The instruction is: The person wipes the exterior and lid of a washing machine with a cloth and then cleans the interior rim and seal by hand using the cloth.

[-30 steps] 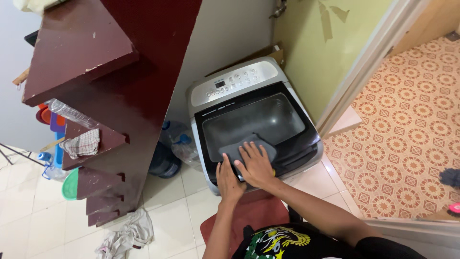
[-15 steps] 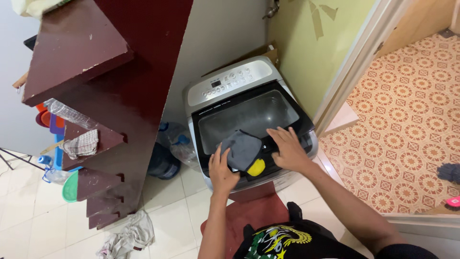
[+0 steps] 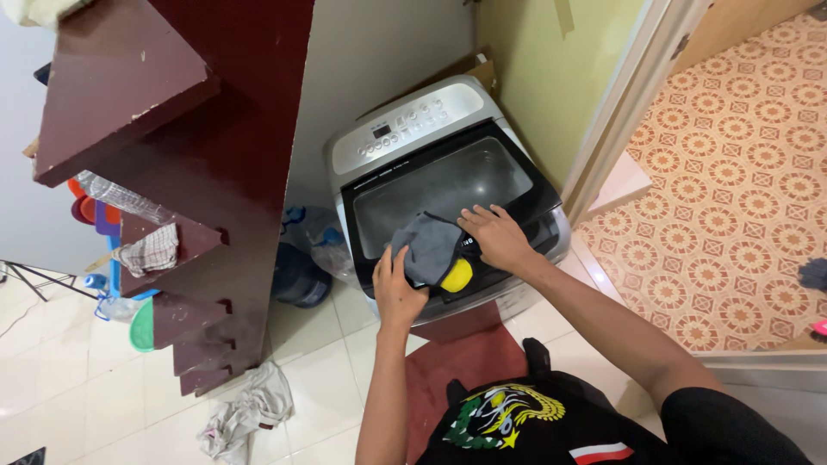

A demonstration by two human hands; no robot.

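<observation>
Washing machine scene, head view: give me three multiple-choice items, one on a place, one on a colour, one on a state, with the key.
1. Where does the grey cloth lie?
A. on the lid of the washing machine
B. on the white floor
C. on a stair step

2. What colour is the round thing beside the cloth?
A. red
B. yellow
C. green

3. How is the machine's lid?
A. raised upright
B. taken off
C. closed flat

Key: 1 A, the cloth sits on the dark lid, between the left hand and the right hand, which both touch it. 2 B, it shows bright yellow at the cloth's lower right edge. 3 C, the dark glass lid lies flat in its frame, bearing the cloth and both hands.
</observation>
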